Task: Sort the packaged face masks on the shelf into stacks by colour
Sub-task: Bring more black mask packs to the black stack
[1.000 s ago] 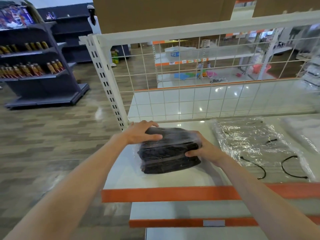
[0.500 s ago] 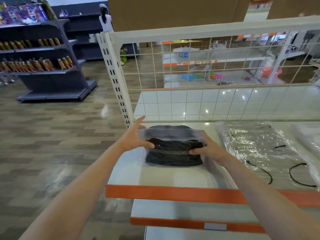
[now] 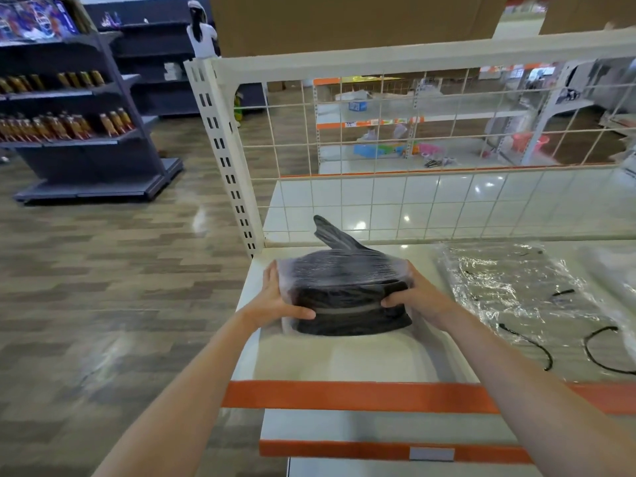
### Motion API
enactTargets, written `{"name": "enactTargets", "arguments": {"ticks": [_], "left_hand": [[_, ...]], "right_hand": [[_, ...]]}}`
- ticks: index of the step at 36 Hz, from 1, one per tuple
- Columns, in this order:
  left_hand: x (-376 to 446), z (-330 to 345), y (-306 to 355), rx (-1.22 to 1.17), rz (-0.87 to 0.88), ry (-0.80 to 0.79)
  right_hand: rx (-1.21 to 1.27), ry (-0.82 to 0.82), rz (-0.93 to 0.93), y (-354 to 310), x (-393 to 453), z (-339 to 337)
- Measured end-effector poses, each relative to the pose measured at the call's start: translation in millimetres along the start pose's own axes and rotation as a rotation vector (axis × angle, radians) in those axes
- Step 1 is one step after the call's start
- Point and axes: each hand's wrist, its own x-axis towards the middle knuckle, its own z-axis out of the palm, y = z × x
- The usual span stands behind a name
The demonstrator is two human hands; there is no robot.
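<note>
A stack of black face masks in clear plastic packs (image 3: 347, 290) sits at the left end of the white shelf (image 3: 344, 359). My left hand (image 3: 278, 297) grips the stack's left side and my right hand (image 3: 416, 297) grips its right side, thumbs on the front. One black mask edge sticks up behind the stack. To the right lie packs of grey masks with black ear loops (image 3: 526, 304) under shiny wrap. Further right a pale pack (image 3: 616, 273) shows at the frame edge.
A white wire grid (image 3: 413, 149) backs the shelf, with a perforated upright post (image 3: 223, 156) at the left corner. The shelf's front edge is orange (image 3: 344, 395). A dark shelving unit with bottles (image 3: 69, 125) stands across the aisle, and a person stands far off.
My left hand slid from the top of the black stack down to its left side. Both hands now squeeze the stack from the sides, and it sits squarer on the shelf.
</note>
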Motion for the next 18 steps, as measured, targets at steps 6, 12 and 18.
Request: {"name": "enactTargets", "arguments": {"ticks": [6, 12, 18], "left_hand": [[11, -7, 0, -0.248, 0.026, -0.122], [28, -30, 14, -0.384, 0.07, -0.028], [52, -44, 51, -0.361, 0.154, 0.138]], "right_hand": [[0.028, -0.049, 0.016, -7, 2, -3], [-0.03, -0.087, 0.016, -8, 6, 0], [-0.058, -0.106, 0.031, -10, 6, -3]]}}
